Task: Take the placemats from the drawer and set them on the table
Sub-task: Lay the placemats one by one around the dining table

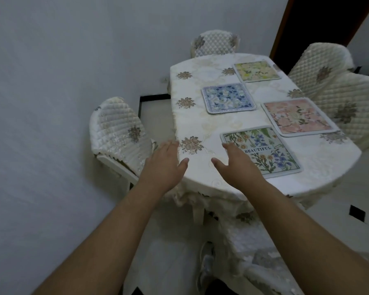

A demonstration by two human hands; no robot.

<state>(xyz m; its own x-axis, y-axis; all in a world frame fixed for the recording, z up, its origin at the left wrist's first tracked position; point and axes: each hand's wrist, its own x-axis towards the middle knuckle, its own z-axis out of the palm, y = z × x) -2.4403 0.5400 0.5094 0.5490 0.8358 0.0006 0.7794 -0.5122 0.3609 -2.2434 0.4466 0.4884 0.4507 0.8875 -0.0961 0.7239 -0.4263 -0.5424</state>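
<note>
While both bare forearms reach forward from the bottom of the view, the left hand point(164, 165) is held flat over the left edge of the table point(200, 124), palm down, fingers straight and close together, thumb spread toward the right; it holds nothing. The right hand point(237, 165) is likewise flat and palm down, fingers straight, thumb spread toward the left; its fingertips lie over the near left corner of the botanical placemat point(264, 152), gripping nothing; whether they touch the mat or hang just above it cannot be told.

Four square placemats with rounded corners and pale borders lie flat on the cream embroidered tablecloth point(200, 188), each apart from the others; the botanical placemat, nearest, shows orange and blue flowers, green leaves and the word BEAUTIFUL on a banner; the pink placemat point(299, 117) lies beyond it to the right, near the table's right edge; the blue placemat point(228, 97) lies further back toward the left; the yellow placemat point(257, 71) lies farthest, by the far right edge.

Chairs in quilted cream covers stand round the table; the left chair point(117, 128) is just beside the left hand.
</note>
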